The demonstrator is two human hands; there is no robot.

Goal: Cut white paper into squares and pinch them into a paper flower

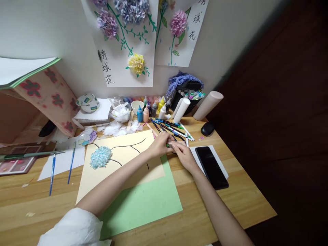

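My left hand [161, 145] and my right hand [183, 156] meet above the right edge of a cream sheet [138, 176]. Both have their fingers closed around a slim marker [168, 145] with a green part, mostly hidden by the fingers. Dark curved stems are drawn on the sheet, and a raised light blue paper flower [100, 157] sits at its left. Under the cream sheet lies a green sheet [153, 198]. Just beyond my hands, several coloured pens [170, 126] are heaped on the wooden table.
A black phone [212, 167] rests on white paper at right, below a black mouse [207, 129]. Small paint bottles [146, 114], a white bowl [137, 107] and a black marker case [187, 97] line the wall. Paintbrushes [71, 163] lie at left. Flower pictures [143, 41] hang above.
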